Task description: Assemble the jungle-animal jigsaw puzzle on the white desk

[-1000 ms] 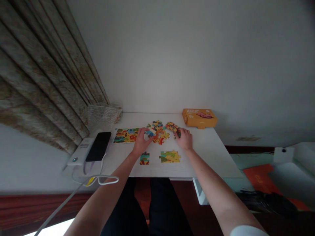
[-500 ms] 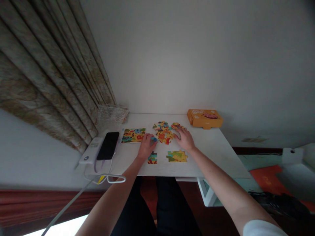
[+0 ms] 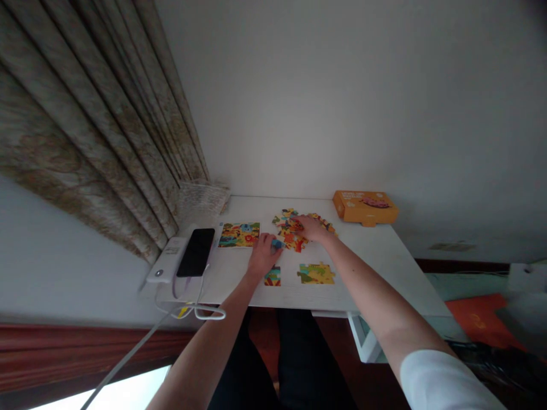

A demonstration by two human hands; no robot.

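My left hand (image 3: 262, 254) is closed on a blue puzzle piece (image 3: 277, 244) just left of the pile. My right hand (image 3: 311, 228) reaches over the puzzle pile (image 3: 296, 244), its fingers and thumb apart and touching the colourful loose pieces, with part of the pile hidden beneath it. Nearer the table's front edge lies a joined green and yellow puzzle section (image 3: 317, 274). A smaller puzzle section (image 3: 272, 277) with teal and red lies below my left hand. The picture card (image 3: 239, 234), showing animals, lies flat beside that hand.
An orange puzzle box (image 3: 366, 208) stands at the back right of the white table (image 3: 376, 273). On the left, a black phone (image 3: 196, 253) lies beside a white power bank (image 3: 168, 260) with cables (image 3: 209, 312). A curtain (image 3: 128, 114) hangs at left.
My right hand has moved left across the pile, from its right side onto the middle pieces. The left hand still holds the blue piece. The whole view has shifted slightly.
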